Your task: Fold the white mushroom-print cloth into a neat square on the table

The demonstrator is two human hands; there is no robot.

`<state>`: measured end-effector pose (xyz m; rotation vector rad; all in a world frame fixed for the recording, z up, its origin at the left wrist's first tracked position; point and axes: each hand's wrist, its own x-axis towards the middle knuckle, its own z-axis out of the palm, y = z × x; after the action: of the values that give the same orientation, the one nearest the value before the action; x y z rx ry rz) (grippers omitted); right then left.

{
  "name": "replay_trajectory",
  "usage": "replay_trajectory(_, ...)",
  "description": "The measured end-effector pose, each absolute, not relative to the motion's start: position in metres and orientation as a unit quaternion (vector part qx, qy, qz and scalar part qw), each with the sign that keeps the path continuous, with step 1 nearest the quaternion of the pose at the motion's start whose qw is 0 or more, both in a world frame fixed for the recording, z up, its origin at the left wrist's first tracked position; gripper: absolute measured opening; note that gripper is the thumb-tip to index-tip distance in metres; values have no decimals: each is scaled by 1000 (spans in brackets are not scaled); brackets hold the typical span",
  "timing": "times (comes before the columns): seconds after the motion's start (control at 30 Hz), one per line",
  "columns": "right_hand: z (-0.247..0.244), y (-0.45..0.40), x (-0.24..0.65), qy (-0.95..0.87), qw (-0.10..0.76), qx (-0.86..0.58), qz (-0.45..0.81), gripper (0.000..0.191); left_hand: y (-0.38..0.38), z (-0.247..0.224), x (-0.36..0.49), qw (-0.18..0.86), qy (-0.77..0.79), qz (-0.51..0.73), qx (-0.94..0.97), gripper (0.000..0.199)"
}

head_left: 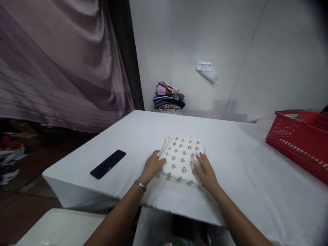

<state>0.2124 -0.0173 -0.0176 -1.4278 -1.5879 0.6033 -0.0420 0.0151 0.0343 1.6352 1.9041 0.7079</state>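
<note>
- Purplish draped fabric (64, 65) hangs beyond the folded cloth, far to its left, and meets a pale wall (184, 41) behind it.
- Left of the folded cloth, well apart, a dark phone (108, 164) lies slantwise on the white-covered table (143, 126).
- At the cloth's left edge, the left hand (153, 165) has its thumb over the top and its fingers by the folded layers; whether it pinches them, I cannot tell.
- Between both hands sits the folded cloth (179, 155), white with mushroom prints, flat on the table and short of its near edge. It looks roughly square, so no long axis stands out; both hands touch it, neither clearly nearer.
- Past its far side, near the wall, rises a stack of folded textiles (169, 99), with white tabletop between.
- On its right part rests the right hand (205, 172), fingers spread and laid on the print, clamping nothing.
- Further right, tabletop stretches from the cloth toward a red basket (302, 140).
</note>
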Motion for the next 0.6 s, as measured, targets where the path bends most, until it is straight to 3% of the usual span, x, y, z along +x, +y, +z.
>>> replay_trajectory(0.27,47,-9,197,-465,542,-442,544,64,18,99,35,277,589,383,655,49)
replay_trajectory(0.43,62,-16,244,-433,549,-479,531,73,1,130,135,242,453,356,781,54)
replay_trajectory(0.6,28,-41,321,-339,618,-518,484,81,-20,102,225,275,342,237,866,52)
